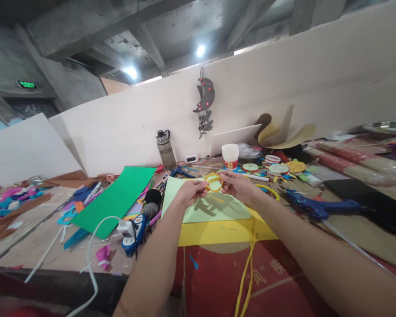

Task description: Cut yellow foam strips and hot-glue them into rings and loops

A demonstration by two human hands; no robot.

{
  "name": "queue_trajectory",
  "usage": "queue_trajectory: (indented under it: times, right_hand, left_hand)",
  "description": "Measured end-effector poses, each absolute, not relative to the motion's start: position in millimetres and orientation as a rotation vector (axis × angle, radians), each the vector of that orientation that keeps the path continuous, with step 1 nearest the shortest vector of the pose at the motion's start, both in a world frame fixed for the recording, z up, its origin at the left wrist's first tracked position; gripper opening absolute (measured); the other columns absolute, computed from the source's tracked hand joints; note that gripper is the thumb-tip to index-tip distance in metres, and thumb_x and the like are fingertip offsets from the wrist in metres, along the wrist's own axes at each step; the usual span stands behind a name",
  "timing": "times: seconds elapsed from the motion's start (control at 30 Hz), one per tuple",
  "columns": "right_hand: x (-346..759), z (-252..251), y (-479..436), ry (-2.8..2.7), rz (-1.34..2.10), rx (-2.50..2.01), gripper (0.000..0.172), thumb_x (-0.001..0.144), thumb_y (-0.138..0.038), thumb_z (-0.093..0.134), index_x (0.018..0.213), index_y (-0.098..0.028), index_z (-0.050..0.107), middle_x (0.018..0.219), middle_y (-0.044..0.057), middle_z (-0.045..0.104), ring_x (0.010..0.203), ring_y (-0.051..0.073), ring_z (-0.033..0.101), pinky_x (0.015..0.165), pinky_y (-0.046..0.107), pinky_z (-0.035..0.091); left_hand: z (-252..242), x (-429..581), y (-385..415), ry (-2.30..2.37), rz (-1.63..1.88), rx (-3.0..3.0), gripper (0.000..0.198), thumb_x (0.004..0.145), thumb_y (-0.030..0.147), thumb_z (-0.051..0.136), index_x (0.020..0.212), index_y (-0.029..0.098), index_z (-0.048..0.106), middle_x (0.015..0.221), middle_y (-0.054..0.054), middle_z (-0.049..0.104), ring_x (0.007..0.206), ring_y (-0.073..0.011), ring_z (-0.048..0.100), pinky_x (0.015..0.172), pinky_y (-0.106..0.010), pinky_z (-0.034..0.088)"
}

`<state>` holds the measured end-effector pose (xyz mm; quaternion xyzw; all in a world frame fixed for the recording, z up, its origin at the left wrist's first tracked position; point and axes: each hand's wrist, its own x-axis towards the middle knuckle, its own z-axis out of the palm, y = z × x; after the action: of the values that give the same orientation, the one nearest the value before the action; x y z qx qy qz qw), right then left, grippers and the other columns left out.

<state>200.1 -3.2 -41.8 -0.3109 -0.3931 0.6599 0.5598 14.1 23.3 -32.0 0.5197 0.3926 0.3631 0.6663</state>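
Both my hands are raised over the work table, each pinching one side of a small loop of yellow strip. My left hand grips the loop's left side with closed fingers. My right hand grips its right side, fingers closed too. A long tail of the same yellow strip hangs down toward me across the table. Under my hands lie a pale green sheet, a yellow sheet and a red sheet with printed characters.
A green sheet lies at left beside a white power strip with its cable. A blue glue gun lies at right. Behind stand a water bottle, a white cup, round paper ornaments and stick bundles.
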Motion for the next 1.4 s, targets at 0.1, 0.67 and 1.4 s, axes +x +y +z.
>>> queue_trajectory:
  times: [0.1, 0.67, 1.4]
  right_hand:
    - [200, -42, -4, -0.927, 1.570, -0.724, 0.017, 0.073, -0.022, 0.069, 0.087, -0.019, 0.060, 0.059, -0.006, 0.053, 0.043, 0.004, 0.045, 0.045, 0.018, 0.049]
    - [198, -38, -7, -0.791, 1.600, -0.749, 0.007, 0.083, -0.022, 0.057, 0.084, -0.017, 0.061, 0.062, -0.001, 0.058, 0.048, 0.006, 0.050, 0.051, 0.021, 0.052]
    - [183, -43, -16, -1.016, 1.698, -0.828, 0.012, 0.074, -0.026, 0.068, 0.081, -0.016, 0.064, 0.074, 0.003, 0.065, 0.055, 0.006, 0.054, 0.055, 0.020, 0.050]
  left_hand:
    - [-31, 15, 22, 0.901, 0.818, 1.164, 0.019, 0.069, 0.024, 0.072, 0.072, 0.007, 0.064, 0.053, -0.001, 0.057, 0.042, -0.0038, 0.049, 0.044, -0.016, 0.040]
    - [-32, 12, 26, 0.873, 0.898, 1.054, 0.010, 0.076, 0.017, 0.064, 0.077, 0.007, 0.063, 0.056, -0.002, 0.056, 0.047, -0.0043, 0.051, 0.048, -0.015, 0.042]
    - [-31, 21, 22, 0.675, 1.048, 0.931, 0.034, 0.058, 0.030, 0.080, 0.082, 0.011, 0.066, 0.062, 0.002, 0.055, 0.053, -0.0030, 0.046, 0.048, -0.016, 0.034]
